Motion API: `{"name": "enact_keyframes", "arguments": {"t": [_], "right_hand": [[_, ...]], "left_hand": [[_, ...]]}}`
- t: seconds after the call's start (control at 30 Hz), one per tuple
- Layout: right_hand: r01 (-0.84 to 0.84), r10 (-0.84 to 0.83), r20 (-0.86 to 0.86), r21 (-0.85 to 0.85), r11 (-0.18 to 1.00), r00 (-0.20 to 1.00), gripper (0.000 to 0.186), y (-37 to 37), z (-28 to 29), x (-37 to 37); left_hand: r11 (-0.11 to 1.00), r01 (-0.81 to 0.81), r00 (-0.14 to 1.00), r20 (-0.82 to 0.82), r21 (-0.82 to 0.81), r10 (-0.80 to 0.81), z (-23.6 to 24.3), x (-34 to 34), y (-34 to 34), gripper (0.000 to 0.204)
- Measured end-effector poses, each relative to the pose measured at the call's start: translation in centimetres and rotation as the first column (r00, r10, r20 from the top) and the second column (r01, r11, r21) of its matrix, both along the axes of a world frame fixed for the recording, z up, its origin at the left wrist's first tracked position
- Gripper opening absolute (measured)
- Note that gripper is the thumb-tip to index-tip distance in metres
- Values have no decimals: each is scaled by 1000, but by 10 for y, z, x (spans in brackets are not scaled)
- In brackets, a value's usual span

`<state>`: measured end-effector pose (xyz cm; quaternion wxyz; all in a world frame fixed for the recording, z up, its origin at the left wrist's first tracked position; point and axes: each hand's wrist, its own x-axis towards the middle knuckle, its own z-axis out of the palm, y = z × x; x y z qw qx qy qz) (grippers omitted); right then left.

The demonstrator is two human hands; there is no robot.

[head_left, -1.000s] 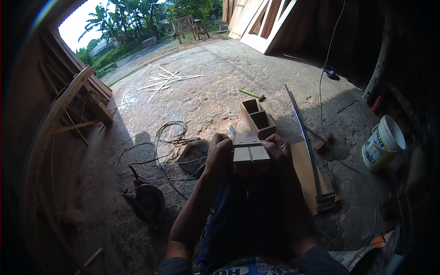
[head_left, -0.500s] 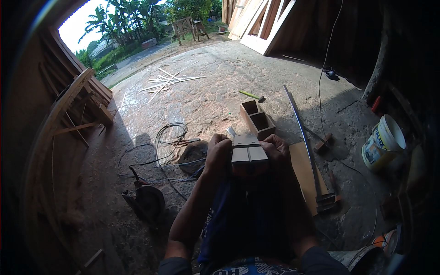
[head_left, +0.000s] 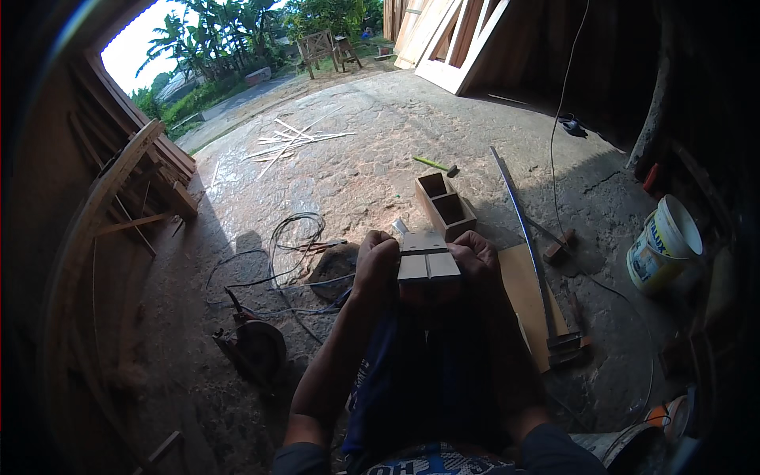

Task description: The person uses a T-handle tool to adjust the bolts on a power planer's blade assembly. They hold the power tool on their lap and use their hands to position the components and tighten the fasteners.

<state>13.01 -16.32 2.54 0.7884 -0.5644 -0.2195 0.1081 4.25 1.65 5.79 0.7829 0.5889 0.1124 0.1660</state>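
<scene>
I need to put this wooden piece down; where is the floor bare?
Bare floor lies beyond the two-compartment wooden box, toward the scattered sticks. Crowded: cable coil and circular saw by the left hand; board and long clamp by the right hand.

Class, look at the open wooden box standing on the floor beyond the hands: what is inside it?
The wooden box shows two compartments split by a divider; both look empty, though shadow hides their bottoms. The left hand and right hand hold a wooden piece covering its near end.

Sunlit stone-paved floor (head_left: 372, 158), shaded timber wall (head_left: 55, 237) at left; palm trees (head_left: 229, 32) beyond
</scene>
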Motion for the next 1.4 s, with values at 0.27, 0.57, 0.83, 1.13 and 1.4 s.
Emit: {"name": "enact_keyframes", "arguments": {"t": [0.27,0.57,0.83,1.13,1.4], "right_hand": [[5,-5,12,2,1000,1000,14,1,-1,3],[6,-6,10,-24,1000,1000,14,-1,-7,6],[8,-8,15,-46,999,1000,15,0,-4,5],[8,-7,29,-36,999,1000,14,2,-5,6],[9,-9,26,-23,1000,1000,14,2,-3,4]], "left_hand": [[994,-23,999,-37,-110,19,1,9,2,12],[993,-62,997,-51,-96,57,2,8,-3,13],[999,-8,999,-53,45,11,-4,10,6,5],[992,0,997,70,129,-9,-23,20,13,9],[966,4,1000,-5,259,-3,-24,19,17,9]]}}
